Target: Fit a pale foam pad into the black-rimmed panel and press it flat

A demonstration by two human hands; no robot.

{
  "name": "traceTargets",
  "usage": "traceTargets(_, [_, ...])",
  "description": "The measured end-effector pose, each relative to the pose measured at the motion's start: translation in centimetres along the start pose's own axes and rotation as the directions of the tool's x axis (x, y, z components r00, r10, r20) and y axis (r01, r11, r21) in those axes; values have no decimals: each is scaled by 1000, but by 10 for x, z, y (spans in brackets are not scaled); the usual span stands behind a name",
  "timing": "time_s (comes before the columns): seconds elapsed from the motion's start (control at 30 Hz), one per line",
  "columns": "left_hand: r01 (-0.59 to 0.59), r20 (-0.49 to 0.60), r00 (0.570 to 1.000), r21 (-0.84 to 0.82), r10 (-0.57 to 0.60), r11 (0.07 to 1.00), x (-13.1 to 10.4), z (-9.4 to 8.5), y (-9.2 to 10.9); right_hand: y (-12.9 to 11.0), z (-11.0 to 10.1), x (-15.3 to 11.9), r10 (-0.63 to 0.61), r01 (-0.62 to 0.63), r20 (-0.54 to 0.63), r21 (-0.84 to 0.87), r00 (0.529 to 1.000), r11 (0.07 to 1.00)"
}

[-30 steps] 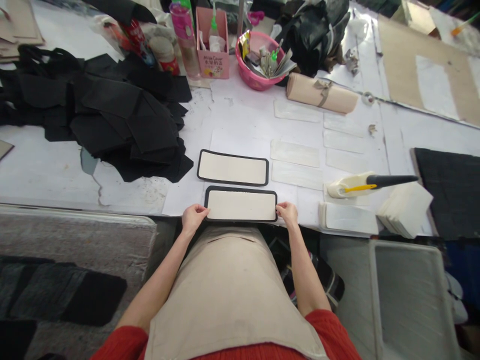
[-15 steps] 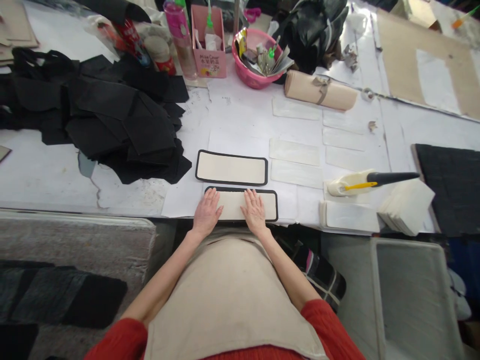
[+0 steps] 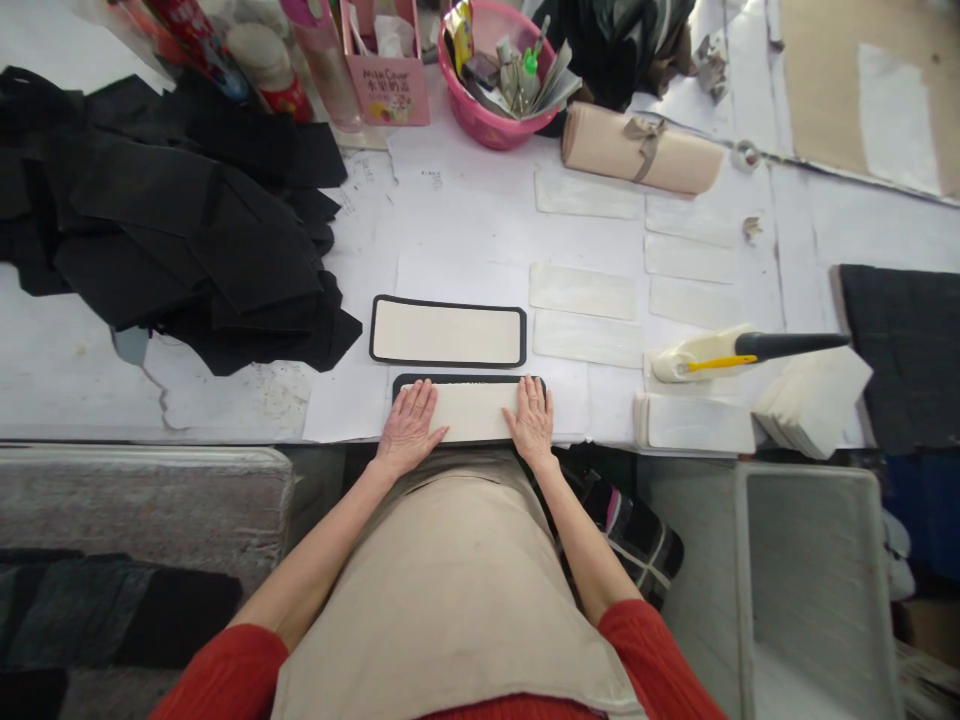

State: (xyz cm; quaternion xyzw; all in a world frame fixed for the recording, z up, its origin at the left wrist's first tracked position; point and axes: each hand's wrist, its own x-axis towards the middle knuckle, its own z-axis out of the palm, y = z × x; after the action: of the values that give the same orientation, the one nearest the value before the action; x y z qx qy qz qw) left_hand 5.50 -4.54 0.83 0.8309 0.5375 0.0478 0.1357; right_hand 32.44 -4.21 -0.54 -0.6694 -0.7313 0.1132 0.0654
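A cream rectangular panel with a black border (image 3: 472, 412) lies flat at the table's front edge. My left hand (image 3: 409, 425) rests flat on its left end, fingers stretched out. On its right end lies my right hand (image 3: 531, 420), also flat with fingers extended. Both palms cover parts of the border. Just beyond it, a second cream panel with a black border (image 3: 448, 334) lies untouched. Several thin whitish strips (image 3: 585, 338) are laid out in rows to the right of that panel.
Black cut pieces (image 3: 187, 220) are heaped at left. At right are a brush with a black handle (image 3: 799, 345), a yellow stick (image 3: 721, 364) and stacked white cards (image 3: 697, 424). Behind stand a pink bowl (image 3: 491, 125) of tools and a tied beige roll (image 3: 637, 150). A grey bin (image 3: 814, 580) is below.
My right hand has slid to the right, out to the panel's right end. My left hand stays on the left end. The camera view has shifted slightly.
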Motion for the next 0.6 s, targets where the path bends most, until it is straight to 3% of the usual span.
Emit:
traceTargets(0.17, [3, 18, 1000, 4, -3, 1000, 1, 2, 0, 18, 5, -2, 63, -63, 10, 25, 998, 998])
traceTargets(0.6, [8, 12, 1000, -19, -8, 1000, 1, 4, -1, 17, 7, -1, 70, -70, 7, 38, 998, 997])
